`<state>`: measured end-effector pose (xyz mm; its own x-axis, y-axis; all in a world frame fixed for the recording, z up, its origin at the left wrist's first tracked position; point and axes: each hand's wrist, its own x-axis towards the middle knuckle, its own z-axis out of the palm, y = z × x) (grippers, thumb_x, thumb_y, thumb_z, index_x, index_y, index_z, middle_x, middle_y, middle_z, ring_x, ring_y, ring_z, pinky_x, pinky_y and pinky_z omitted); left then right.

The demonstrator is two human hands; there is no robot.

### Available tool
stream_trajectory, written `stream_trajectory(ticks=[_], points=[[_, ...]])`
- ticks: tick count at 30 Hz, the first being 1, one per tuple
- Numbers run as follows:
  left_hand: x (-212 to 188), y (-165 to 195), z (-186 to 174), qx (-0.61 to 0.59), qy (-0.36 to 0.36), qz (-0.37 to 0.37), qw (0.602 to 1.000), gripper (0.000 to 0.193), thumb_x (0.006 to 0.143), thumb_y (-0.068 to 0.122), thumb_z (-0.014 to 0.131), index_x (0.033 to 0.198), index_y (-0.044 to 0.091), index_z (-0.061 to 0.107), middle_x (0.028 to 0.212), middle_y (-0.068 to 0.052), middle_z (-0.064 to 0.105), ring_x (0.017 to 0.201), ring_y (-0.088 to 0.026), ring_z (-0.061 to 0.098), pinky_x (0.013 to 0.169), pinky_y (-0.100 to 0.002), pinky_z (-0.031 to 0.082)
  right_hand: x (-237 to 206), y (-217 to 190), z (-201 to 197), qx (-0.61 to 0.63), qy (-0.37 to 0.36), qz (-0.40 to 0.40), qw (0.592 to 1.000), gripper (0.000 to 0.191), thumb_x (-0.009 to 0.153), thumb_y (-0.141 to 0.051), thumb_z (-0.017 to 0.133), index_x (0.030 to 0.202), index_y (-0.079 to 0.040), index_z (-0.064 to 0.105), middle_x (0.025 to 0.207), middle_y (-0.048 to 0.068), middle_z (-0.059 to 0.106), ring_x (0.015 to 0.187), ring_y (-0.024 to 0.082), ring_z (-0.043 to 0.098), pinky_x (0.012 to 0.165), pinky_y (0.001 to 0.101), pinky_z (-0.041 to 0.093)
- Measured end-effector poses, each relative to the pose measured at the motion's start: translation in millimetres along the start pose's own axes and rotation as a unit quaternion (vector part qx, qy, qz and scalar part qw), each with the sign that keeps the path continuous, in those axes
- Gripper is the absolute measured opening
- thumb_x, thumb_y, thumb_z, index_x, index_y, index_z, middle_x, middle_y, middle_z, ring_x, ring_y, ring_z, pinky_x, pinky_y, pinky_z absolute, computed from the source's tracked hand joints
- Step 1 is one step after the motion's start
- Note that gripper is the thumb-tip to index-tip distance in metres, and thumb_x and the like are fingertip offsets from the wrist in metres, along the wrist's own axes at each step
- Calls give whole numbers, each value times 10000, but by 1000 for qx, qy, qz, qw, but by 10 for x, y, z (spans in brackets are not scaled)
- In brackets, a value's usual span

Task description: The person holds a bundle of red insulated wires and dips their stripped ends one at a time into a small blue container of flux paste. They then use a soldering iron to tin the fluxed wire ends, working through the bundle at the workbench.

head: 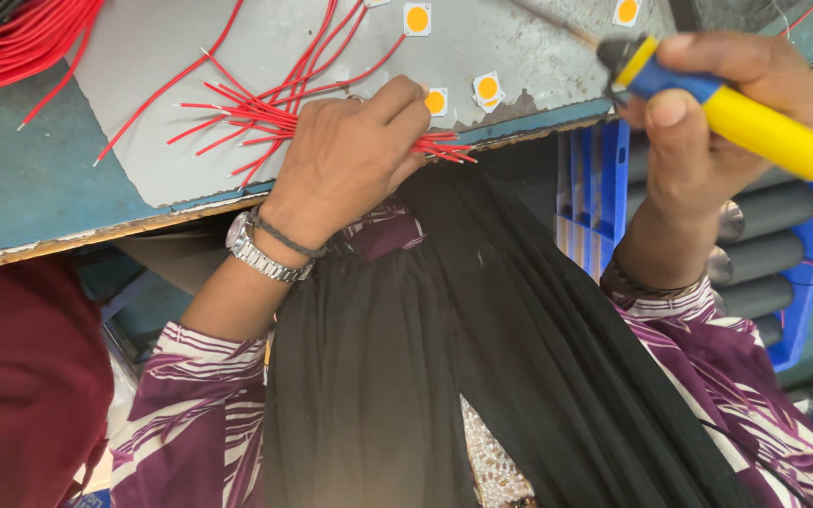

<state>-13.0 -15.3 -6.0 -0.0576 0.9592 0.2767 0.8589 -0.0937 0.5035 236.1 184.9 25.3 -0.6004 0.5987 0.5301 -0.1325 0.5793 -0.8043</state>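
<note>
My left hand (350, 155) rests on the grey metal sheet (143, 66) at the bench edge, its fingers closed on a bundle of short red wires (237, 118) that fan out to the left and poke out to the right of the fingers. Small white square chips with orange round centres (487, 89) lie just beyond the fingertips; another chip (417, 19) lies further back. My right hand (708, 113) is raised at the right and grips a soldering iron with a yellow and blue handle (755, 127), its thin tip pointing up and left over the sheet.
A thick bunch of long red wires (21, 38) lies at the far left on the blue-green bench top (11, 188). A blue plastic crate (604, 179) with grey cylinders (773, 254) stands at the right. Dark cloth covers my lap; a dark red garment (21, 376) is at the left.
</note>
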Motion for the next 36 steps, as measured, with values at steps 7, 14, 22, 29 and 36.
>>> stream_trajectory(ticks=[7,14,22,29,36], points=[[-92,-56,58,-111,221,-113,962,239,960,-36,749,1168,15,642,1288,-72,601,936,-245,698,756,-320,561,-28,49,371,38,-81,183,979,330,1049,-220,634,1278,-33,489,1189,208,727,955,235,775,932,362,640],[-93,-42,67,-174,231,-155,944,175,1067,-23,754,1214,-30,657,1296,-107,609,905,-174,687,743,-275,562,-23,77,677,-225,-178,-30,958,690,902,-34,928,1389,-70,441,1484,163,601,1102,266,656,1045,357,509],[-39,12,-12,-87,300,-96,945,217,871,-39,788,1041,-16,656,1282,-162,586,1095,-312,620,857,-375,540,-34,113,843,-195,-147,-20,970,618,943,46,871,1374,-73,445,1495,159,603,978,202,687,926,294,566],[-121,-14,-14,-203,251,-120,939,116,974,-1,762,1069,5,696,973,-88,694,802,-199,670,715,-293,528,16,251,963,-150,-133,-21,979,597,1000,115,803,1410,-85,419,1507,177,577,964,198,752,909,268,597],[-88,-28,-64,-225,209,-114,945,99,963,27,729,1061,24,720,878,-69,687,695,-171,610,649,-301,476,122,233,637,-63,-173,58,981,562,1023,165,706,1398,-74,362,1544,180,546,1188,236,737,1055,298,570]])
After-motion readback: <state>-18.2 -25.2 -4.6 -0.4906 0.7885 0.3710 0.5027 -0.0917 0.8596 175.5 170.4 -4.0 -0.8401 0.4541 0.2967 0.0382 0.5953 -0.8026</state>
